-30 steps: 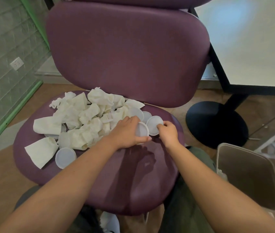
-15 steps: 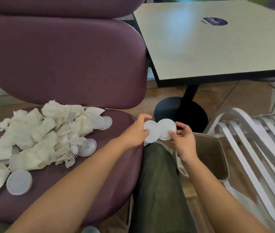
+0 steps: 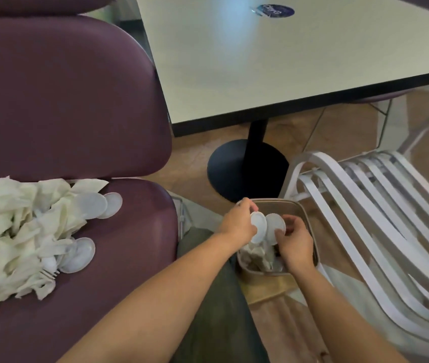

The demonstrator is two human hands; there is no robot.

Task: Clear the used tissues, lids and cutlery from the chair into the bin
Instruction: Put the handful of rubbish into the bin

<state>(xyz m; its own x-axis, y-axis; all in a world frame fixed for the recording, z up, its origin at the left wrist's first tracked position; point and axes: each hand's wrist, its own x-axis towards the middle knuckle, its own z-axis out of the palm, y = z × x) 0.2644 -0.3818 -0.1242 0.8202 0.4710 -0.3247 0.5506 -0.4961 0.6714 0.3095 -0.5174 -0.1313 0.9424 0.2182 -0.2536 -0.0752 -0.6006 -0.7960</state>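
Over the bin (image 3: 310,221) at right, I see my left hand (image 3: 238,225) pinching one white lid (image 3: 258,227), my right hand (image 3: 295,244) pinching another lid (image 3: 275,226).

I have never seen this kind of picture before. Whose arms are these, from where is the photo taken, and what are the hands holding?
No machine here: a camera on a person's head looks down at their own arms. The left hand and the right hand each hold one round white lid over a small bin that already holds tissues. On the purple chair at the left a pile of used tissues, more lids and a plastic fork waits. Behind stands a table.
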